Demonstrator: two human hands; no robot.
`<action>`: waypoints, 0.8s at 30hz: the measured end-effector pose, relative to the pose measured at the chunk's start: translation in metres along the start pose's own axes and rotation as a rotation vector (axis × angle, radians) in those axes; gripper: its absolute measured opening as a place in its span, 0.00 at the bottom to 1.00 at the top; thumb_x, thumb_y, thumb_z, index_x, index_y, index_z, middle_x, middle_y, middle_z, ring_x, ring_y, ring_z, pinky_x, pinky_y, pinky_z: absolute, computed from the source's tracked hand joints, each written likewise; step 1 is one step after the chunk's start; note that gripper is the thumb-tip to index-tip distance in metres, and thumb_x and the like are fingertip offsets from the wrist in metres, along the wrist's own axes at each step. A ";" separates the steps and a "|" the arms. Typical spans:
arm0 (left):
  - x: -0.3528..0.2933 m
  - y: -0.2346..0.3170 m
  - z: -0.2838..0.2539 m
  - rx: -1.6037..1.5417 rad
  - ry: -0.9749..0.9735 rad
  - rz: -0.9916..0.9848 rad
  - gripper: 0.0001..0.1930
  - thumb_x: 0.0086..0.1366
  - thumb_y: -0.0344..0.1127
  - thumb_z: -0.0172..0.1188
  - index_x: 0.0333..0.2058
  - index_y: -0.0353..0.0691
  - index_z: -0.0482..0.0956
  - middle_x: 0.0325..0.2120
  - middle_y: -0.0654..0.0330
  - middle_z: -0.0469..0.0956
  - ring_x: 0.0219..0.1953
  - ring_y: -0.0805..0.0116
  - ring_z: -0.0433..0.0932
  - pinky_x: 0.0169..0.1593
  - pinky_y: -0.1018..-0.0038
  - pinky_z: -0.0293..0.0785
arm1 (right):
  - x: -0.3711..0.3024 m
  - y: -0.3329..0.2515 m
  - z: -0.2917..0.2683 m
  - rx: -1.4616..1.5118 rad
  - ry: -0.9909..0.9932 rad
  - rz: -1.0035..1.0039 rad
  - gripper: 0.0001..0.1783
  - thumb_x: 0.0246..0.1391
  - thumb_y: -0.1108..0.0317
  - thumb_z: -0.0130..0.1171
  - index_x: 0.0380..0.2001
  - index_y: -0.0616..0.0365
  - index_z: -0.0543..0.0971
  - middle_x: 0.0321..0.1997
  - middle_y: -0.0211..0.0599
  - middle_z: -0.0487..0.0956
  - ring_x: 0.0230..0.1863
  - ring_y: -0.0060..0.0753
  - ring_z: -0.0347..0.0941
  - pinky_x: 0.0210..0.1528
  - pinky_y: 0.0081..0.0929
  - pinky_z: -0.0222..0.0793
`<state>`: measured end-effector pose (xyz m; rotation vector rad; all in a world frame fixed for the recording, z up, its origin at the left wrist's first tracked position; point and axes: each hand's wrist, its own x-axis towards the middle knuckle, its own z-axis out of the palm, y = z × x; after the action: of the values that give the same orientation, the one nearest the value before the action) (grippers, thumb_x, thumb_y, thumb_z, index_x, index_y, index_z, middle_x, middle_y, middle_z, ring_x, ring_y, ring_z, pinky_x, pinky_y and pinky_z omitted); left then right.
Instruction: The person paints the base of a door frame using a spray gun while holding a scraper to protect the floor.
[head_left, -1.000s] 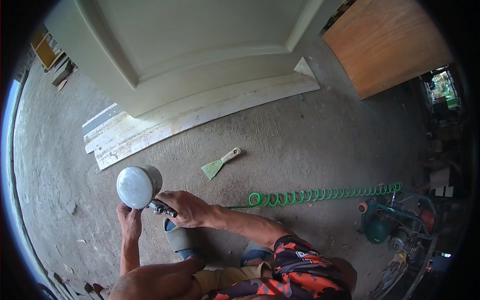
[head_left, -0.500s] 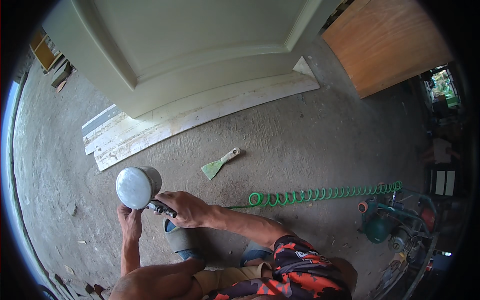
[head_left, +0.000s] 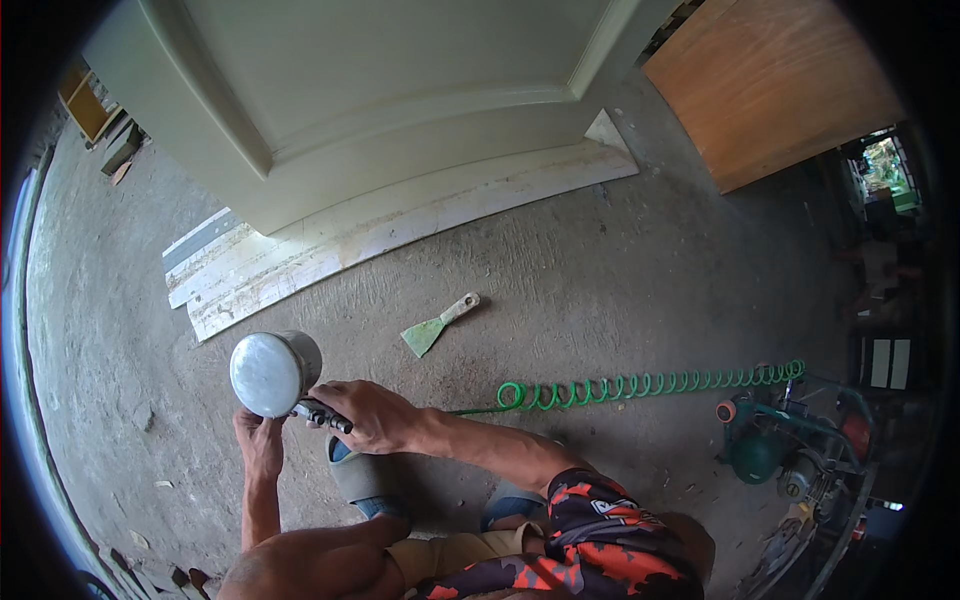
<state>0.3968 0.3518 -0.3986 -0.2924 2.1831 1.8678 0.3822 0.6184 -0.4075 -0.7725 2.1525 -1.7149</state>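
A paint spray gun (head_left: 328, 416) with a round, whitish metal cup (head_left: 266, 375) on top is held out over the floor at the left. My right hand (head_left: 375, 418) is wrapped round its grip. Just below the cup, my left hand (head_left: 260, 442) has its fingers closed at the gun's front end; the cup hides their tips. From behind my right wrist a green coiled air hose (head_left: 620, 389) stretches to the right. A putty knife (head_left: 440, 325) with a green-stained blade lies on the concrete beyond my hands.
A pale panelled door (head_left: 400, 60) stands on whitish boards (head_left: 420, 215) ahead. At the far right leans a brown plywood sheet (head_left: 780, 90). A green air compressor (head_left: 755, 457) sits at the lower right. My sandalled feet (head_left: 375, 490) are beneath my arms.
Almost nothing differs. The cup has shifted very slightly left; both hands keep the same hold on the spray gun.
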 end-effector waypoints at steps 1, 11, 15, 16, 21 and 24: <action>0.000 0.001 0.002 -0.007 0.004 0.005 0.12 0.84 0.34 0.62 0.51 0.31 0.89 0.42 0.63 0.89 0.41 0.77 0.83 0.45 0.75 0.79 | 0.000 0.000 -0.001 -0.003 -0.002 -0.002 0.28 0.61 0.76 0.73 0.63 0.62 0.76 0.52 0.58 0.87 0.53 0.65 0.87 0.54 0.55 0.84; 0.002 -0.008 -0.001 -0.028 -0.020 0.008 0.11 0.85 0.34 0.61 0.50 0.31 0.88 0.44 0.63 0.89 0.42 0.77 0.84 0.46 0.73 0.80 | -0.002 -0.005 -0.007 0.014 -0.010 0.018 0.29 0.60 0.77 0.70 0.64 0.62 0.76 0.52 0.56 0.88 0.54 0.62 0.88 0.54 0.55 0.84; 0.002 -0.005 -0.002 -0.033 -0.018 0.005 0.12 0.85 0.34 0.62 0.52 0.31 0.88 0.45 0.62 0.89 0.43 0.76 0.84 0.47 0.73 0.80 | -0.001 -0.007 -0.007 0.021 0.000 0.004 0.29 0.59 0.77 0.70 0.63 0.62 0.77 0.51 0.55 0.88 0.53 0.62 0.88 0.54 0.54 0.84; 0.001 -0.005 -0.002 -0.035 -0.020 -0.001 0.12 0.85 0.34 0.62 0.53 0.31 0.88 0.45 0.62 0.89 0.44 0.76 0.84 0.47 0.73 0.80 | -0.001 -0.008 -0.008 0.015 -0.003 0.003 0.28 0.59 0.78 0.70 0.63 0.62 0.77 0.51 0.54 0.88 0.53 0.62 0.88 0.54 0.54 0.84; 0.002 -0.005 0.003 -0.085 -0.032 0.023 0.12 0.84 0.33 0.62 0.54 0.30 0.87 0.45 0.62 0.89 0.44 0.75 0.84 0.48 0.73 0.81 | -0.002 -0.009 -0.009 0.079 0.029 -0.006 0.28 0.49 0.83 0.67 0.57 0.66 0.76 0.46 0.60 0.86 0.51 0.69 0.86 0.54 0.56 0.84; -0.002 0.011 0.016 -0.186 0.085 -0.005 0.07 0.77 0.28 0.67 0.43 0.31 0.91 0.38 0.61 0.91 0.41 0.75 0.87 0.48 0.73 0.82 | -0.005 -0.005 -0.005 0.041 0.015 0.007 0.28 0.54 0.80 0.69 0.60 0.64 0.77 0.49 0.59 0.87 0.52 0.67 0.87 0.54 0.55 0.84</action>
<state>0.3959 0.3691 -0.3900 -0.4196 2.0604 2.0955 0.3846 0.6245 -0.4016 -0.7436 2.1204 -1.7608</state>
